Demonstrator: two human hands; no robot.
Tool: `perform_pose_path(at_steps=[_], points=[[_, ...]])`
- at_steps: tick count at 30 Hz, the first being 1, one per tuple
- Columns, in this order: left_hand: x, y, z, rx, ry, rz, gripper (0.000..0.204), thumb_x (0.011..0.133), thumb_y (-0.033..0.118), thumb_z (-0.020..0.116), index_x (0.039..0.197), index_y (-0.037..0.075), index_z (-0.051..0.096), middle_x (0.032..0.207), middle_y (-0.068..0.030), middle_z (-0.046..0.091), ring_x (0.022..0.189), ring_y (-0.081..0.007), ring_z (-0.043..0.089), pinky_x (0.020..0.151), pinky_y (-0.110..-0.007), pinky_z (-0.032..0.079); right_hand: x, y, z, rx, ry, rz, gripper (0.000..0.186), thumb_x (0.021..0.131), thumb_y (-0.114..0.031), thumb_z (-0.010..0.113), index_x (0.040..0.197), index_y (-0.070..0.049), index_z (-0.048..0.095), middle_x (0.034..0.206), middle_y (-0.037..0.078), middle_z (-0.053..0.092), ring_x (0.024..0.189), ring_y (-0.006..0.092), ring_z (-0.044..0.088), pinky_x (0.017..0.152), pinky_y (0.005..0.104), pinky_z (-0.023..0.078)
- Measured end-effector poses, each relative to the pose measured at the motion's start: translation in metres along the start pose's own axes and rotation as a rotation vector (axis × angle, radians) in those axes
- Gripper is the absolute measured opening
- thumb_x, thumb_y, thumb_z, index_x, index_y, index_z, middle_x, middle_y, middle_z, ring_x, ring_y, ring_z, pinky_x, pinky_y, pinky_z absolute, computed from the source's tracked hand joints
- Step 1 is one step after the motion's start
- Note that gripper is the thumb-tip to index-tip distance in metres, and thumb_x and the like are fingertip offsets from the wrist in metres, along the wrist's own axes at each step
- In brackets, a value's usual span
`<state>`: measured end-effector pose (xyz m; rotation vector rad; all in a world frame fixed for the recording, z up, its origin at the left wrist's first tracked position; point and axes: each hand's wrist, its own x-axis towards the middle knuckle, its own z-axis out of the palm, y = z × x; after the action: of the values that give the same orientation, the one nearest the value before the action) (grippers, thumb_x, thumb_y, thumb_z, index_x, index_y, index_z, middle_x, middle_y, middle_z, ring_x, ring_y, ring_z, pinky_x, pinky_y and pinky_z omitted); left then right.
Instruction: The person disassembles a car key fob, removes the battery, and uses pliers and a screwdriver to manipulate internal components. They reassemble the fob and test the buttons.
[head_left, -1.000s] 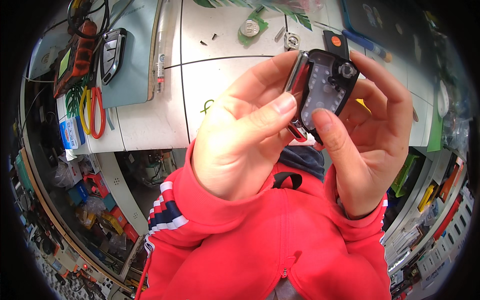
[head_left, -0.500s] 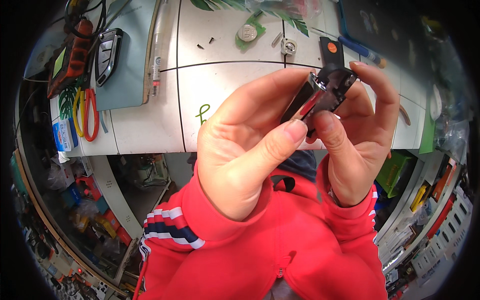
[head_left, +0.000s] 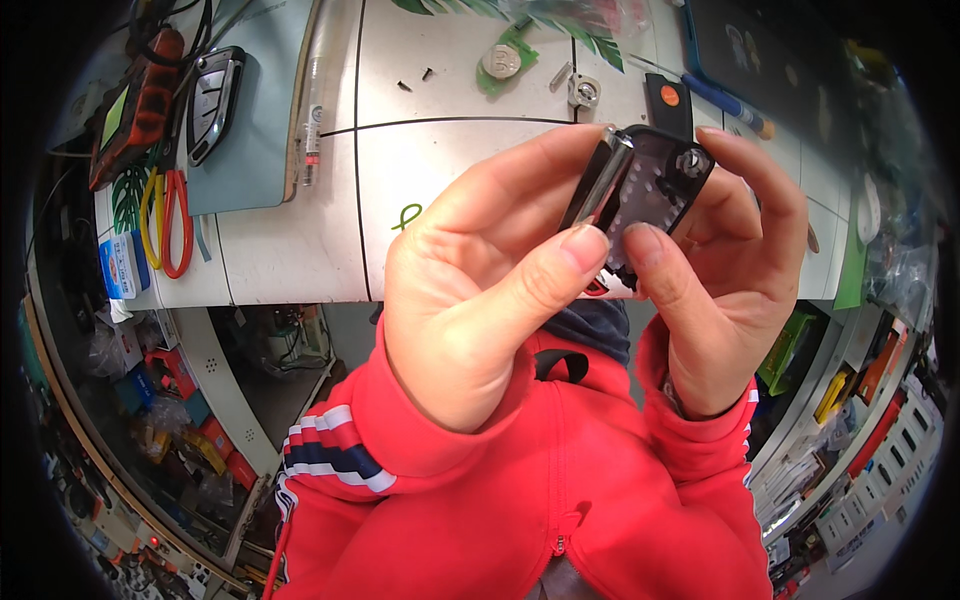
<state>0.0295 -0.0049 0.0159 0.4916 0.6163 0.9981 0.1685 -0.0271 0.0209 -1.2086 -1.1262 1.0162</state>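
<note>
Black plastic forms the key casing (head_left: 648, 190) that the head view shows parted into two pieces, raised between both bare hands above the near edge of the white tiled worktop (head_left: 290, 250). Left hand (head_left: 470, 260): grip closed to a pinch, thumb and forefinger retaining the slim, chrome-edged piece (head_left: 604, 180), which is seen nearly edge-on. Right hand (head_left: 735, 270): grip curved round the wider piece, thumb laid at the lower part of its pale, studded interior, forefinger at its upper corner. Whether the two pieces touch cannot be told. On the worktop beyond the hands: a green circuit board bearing a round silver coin cell (head_left: 501, 62), two small dark screws (head_left: 404, 86), a short metal pin (head_left: 560, 76), a small round metallic part (head_left: 583, 92), a black part with an orange disc (head_left: 669, 95), and a blue-handled screwdriver (head_left: 715, 97) near the last. To the left, a black key fob with silver trim (head_left: 215, 105) lies on a blue-grey board (head_left: 250, 160); a clear-barrelled pen (head_left: 313, 135) lies just beside that board's right edge. An orange-and-black handheld instrument (head_left: 150, 105) stands farther left.
</note>
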Motion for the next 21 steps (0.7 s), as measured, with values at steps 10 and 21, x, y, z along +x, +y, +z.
perform_pose_path(at_steps=[10, 21], points=[[0.003, 0.006, -0.005, 0.011, 0.025, -0.084, 0.044, 0.086, 0.006, 0.049, 0.128, 0.000, 0.036, 0.117, -0.0187, 0.051, 0.102, -0.0253, 0.056, 0.082, -0.036, 0.051, 0.008, -0.005, 0.001, -0.171, 0.000, 0.067, 0.047, 0.077, 0.002, 0.060, 0.120, 0.002, 0.041, 0.094, 0.011, 0.060, 0.070, 0.0080, 0.056, 0.053, 0.0155, 0.042], [0.008, 0.018, -0.034, 1.257, 0.009, 0.336, 0.023, 0.072, 0.000, 0.064, 0.095, 0.000, 0.061, 0.067, 0.0030, 0.046, 0.050, -0.0047, 0.037, 0.046, -0.018, 0.028, -0.006, 0.001, -0.018, -0.138, 0.101, 0.160, 0.044, 0.078, -0.002, 0.059, 0.119, 0.001, 0.043, 0.086, 0.008, 0.058, 0.063, 0.0068, 0.053, 0.050, 0.0165, 0.040]])
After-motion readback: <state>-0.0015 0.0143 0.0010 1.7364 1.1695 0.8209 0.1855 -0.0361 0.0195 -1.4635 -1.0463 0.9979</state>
